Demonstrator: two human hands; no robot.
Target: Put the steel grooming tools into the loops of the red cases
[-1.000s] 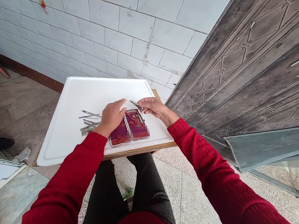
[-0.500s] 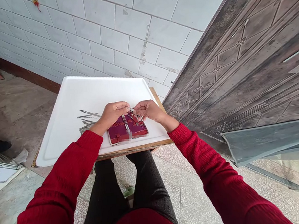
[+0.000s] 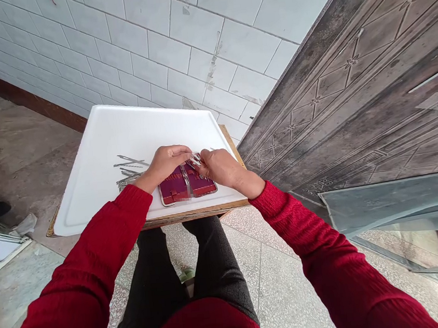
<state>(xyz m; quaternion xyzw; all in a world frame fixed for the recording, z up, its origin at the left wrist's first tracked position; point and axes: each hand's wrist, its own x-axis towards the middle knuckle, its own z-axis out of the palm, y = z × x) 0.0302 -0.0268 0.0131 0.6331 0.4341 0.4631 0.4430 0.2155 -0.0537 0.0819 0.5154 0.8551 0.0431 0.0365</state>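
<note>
An open manicure case [image 3: 174, 185] with a purple lining and red elastic loops lies at the tray's front. Above its far edge, a small silver metal tool [image 3: 195, 159] sits between my two hands; its exact kind is too small to make out. My right hand [image 3: 223, 169] is closed around it, with the back of the hand facing up. At the tool's other end, my left hand [image 3: 171, 163] is closed in a pinch. Several slim metal manicure tools [image 3: 129, 168] lie in a loose pile to the left, partly hidden by my left wrist.
The white tray [image 3: 84, 188] rests on a wooden table [image 3: 200, 211] with its edge near my legs. A tiled wall [image 3: 144, 46] stands behind it. To the right is a dark patterned metal door [image 3: 333, 94], with a grey translucent sheet [image 3: 384, 209] low down.
My right hand has turned so that its back faces up, and its fingers have closed further round the silver tool. The left hand stays in its pinch. The view has shifted slightly.
</note>
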